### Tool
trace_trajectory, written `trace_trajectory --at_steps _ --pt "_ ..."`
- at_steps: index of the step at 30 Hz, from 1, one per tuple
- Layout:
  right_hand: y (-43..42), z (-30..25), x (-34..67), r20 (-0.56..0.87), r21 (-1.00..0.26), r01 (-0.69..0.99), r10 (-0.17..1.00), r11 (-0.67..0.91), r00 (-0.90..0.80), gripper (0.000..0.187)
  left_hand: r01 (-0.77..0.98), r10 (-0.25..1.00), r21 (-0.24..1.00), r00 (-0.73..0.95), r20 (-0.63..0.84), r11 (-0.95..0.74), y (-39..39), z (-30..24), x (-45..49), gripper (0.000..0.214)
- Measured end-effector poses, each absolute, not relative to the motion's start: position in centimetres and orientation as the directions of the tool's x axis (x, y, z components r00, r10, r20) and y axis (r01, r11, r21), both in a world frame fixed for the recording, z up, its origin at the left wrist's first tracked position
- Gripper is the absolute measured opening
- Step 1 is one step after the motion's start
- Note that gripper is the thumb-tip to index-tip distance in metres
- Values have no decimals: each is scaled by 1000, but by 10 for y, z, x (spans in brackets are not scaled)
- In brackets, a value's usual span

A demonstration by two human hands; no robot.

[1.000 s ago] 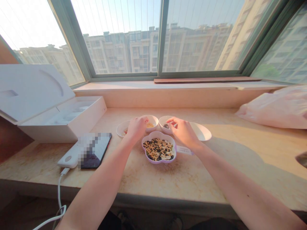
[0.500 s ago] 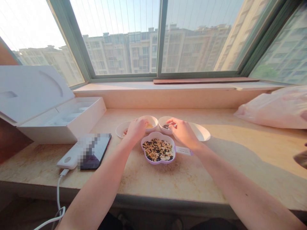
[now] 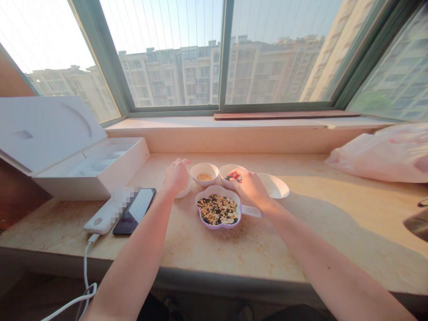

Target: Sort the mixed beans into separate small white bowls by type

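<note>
A purple flower-shaped bowl (image 3: 200,218) full of mixed beans sits on the stone sill in front of me. Behind it stand several small white dishes. My left hand (image 3: 174,176) hovers over the leftmost dish (image 3: 186,191), fingers curled loosely together; I cannot see what they hold. The dish beside it (image 3: 204,173) holds yellow grains. My right hand (image 3: 248,186) pinches over the dish with dark beans (image 3: 226,172), fingertips pressed together. A wider white dish (image 3: 274,187) lies to the right.
An open white box (image 3: 93,169) stands at the left. A phone (image 3: 135,210) and a white power bank (image 3: 103,217) with a cable lie before it. A pink plastic bag (image 3: 384,154) rests at the right. A paper tag (image 3: 251,211) lies by the purple bowl.
My left hand has shifted left from the yellow-grain dish to the leftmost dish. My right hand stays over the dark-bean dish. The view has tilted slightly.
</note>
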State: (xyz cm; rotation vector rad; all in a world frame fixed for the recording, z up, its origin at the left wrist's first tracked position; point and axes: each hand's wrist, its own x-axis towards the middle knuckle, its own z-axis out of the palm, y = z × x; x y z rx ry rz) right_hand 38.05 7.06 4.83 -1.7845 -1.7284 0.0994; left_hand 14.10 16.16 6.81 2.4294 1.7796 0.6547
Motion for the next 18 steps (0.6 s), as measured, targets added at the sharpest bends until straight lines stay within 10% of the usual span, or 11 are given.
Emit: trace_trajectory --at_steps 6,18 --pt "67 52 377 351 -458 884 933 96 81 19 974 992 219 81 -93 -59 175 65 106 49" --pt "70 57 382 309 -369 919 951 137 -18 24 938 1000 348 5 19 -11 171 54 102 51"
